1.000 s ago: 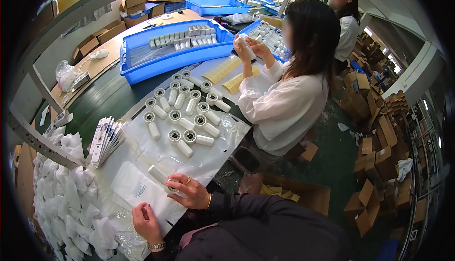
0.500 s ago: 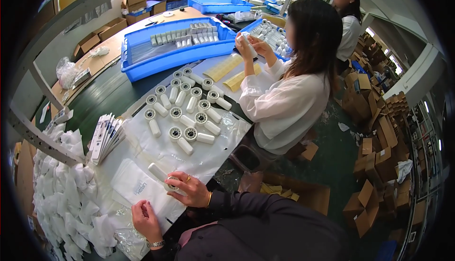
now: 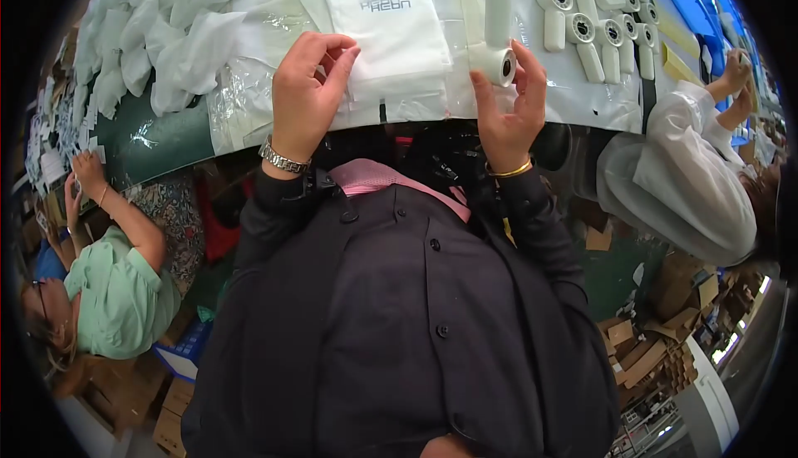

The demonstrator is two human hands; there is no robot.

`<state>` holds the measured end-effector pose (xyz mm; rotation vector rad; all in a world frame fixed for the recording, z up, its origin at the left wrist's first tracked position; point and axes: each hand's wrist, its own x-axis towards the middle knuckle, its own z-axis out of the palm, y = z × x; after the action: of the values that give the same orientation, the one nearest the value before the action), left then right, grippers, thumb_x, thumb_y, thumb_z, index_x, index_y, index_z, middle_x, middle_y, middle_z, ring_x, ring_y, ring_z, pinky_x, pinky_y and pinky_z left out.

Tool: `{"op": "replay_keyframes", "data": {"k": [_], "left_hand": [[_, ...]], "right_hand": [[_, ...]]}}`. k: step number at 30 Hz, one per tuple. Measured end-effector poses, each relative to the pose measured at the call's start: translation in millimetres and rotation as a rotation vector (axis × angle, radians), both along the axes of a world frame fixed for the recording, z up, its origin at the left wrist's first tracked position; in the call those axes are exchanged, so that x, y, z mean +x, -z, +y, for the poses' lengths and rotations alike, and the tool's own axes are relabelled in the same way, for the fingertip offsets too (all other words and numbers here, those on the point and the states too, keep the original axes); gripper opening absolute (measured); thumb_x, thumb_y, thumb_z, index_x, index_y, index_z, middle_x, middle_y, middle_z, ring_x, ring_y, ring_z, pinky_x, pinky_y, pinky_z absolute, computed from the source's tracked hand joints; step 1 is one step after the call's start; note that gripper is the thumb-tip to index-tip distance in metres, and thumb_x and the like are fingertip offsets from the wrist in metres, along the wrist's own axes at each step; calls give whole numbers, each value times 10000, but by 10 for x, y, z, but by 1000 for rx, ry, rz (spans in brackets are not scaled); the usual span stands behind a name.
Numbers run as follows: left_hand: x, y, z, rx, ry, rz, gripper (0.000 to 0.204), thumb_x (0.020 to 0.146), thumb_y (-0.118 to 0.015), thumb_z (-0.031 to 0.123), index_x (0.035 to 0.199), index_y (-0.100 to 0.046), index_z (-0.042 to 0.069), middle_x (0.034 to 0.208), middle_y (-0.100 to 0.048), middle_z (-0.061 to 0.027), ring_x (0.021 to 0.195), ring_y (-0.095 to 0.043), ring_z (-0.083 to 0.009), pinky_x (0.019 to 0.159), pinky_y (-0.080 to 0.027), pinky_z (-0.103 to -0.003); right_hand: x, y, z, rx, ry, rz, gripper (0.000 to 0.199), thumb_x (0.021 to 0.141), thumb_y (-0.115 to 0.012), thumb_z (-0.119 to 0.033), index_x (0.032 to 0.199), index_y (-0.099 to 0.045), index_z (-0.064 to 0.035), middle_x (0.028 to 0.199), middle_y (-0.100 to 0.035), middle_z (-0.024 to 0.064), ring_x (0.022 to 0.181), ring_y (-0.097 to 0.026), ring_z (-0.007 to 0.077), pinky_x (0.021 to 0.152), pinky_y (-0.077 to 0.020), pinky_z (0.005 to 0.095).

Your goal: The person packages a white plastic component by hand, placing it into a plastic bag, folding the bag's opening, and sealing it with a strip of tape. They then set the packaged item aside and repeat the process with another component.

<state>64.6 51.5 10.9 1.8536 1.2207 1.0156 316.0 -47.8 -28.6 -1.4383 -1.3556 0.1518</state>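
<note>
A stack of flat white bags [image 3: 391, 42] with dark print lies at the table's front edge between my hands. My left hand [image 3: 309, 84] is at the stack's left edge, thumb and forefinger pinched together over it. Whether a bag is caught between those fingertips is not clear. To the right of the stack, my right hand [image 3: 514, 109] has its thumb and fingers round the round head of a white handheld fan [image 3: 499, 22]. The fan lies on the clear plastic sheet with its handle pointing away from me.
Several more white fans [image 3: 580, 30] lie in rows at the right. Filled white bags [image 3: 174, 34] are heaped at the left. A co-worker in a white top [image 3: 673, 175] sits at the right; another in a green top [image 3: 125, 292] is at the left. Blue trays [image 3: 711, 1] stand far right.
The view has swung left and down, bringing the person in green into sight. My right hand stays at the fan, my left hand beside the bags.
</note>
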Motion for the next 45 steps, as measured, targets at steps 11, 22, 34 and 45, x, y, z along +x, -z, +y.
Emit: {"op": "replay_keyframes", "data": {"k": [11, 22, 34, 45], "left_hand": [[-2, 1, -5, 383, 201, 264, 141, 934, -830, 94, 1047, -776, 28, 1037, -716, -63, 907, -659, -168, 791, -519, -296], [562, -211, -240, -275, 614, -49, 400, 962, -848, 157, 1288, -689, -12, 941, -668, -67, 840, -632, -184, 792, -545, -317], [525, 44, -453, -266, 510, -174, 90, 1017, -708, 14, 954, -664, -34, 757, -623, -58, 673, -590, -116, 615, -454, -292], [491, -252, -568, 277, 490, -107, 124, 905, -826, 72, 835, -728, 43, 847, -664, -117, 850, -622, -343, 759, -493, -444]], "right_hand": [[-335, -352, -225, -140, -204, 324, 723, 923, -873, -17, 1537, -491, 9, 1427, -629, 140, 1105, -705, 198, 954, -574, 328], [-156, -586, -205, -334, -372, 1056, 602, 1054, -692, -27, 1606, -460, -87, 1400, -660, 72, 1230, -670, 172, 1067, -558, 365], [-218, -516, -422, -111, -529, 952, 679, 1023, -768, -48, 1603, -419, -106, 1341, -646, 51, 1194, -673, 145, 980, -605, 312], [-78, -615, -447, -69, -59, 216, 536, 919, -893, -192, 1365, -641, -33, 1364, -678, 94, 1201, -672, 154, 990, -554, 304]]}}
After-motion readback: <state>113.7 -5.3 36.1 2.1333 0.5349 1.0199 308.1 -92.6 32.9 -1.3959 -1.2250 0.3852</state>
